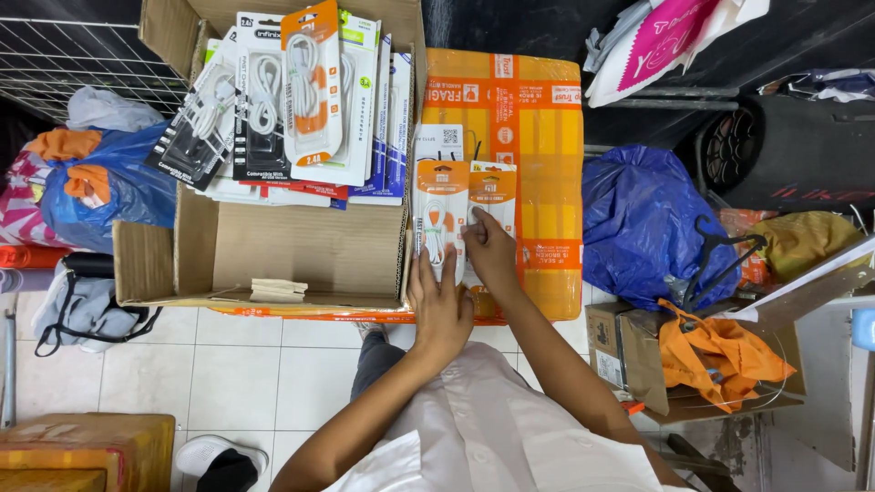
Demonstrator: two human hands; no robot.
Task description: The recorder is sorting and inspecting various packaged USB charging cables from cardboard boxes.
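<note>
Nearest, a white shirt (492, 437) and two bare forearms reaching up from the bottom edge over a tiled floor (237, 374). Left hand (441, 305) laid flat, fingers spread, resting on the lower end of an orange-and-white cable pack (441, 205); grip open, pressing rather than clasping. Right hand (490, 251) just beside it, fingers curled loosely over the lower part of a second cable pack (493, 191) of the same kind; grip half closed, thumb hidden, so cannot tell whether the pack is truly clasped. Both packs lying side by side, touching, on top of a sealed yellow box (538, 137) wrapped in orange tape. To the left, touching that box, an open cardboard box (292, 246) with a row of packaged cables (292, 100) standing tilted against its far wall, the near half of the floor of it bare. Right of the yellow box, a blue plastic bag (638, 219), and nearer, an orange cloth (720, 355) in a small carton. Far left, another blue bag (118, 182) beneath a wire rack (82, 64).
</note>
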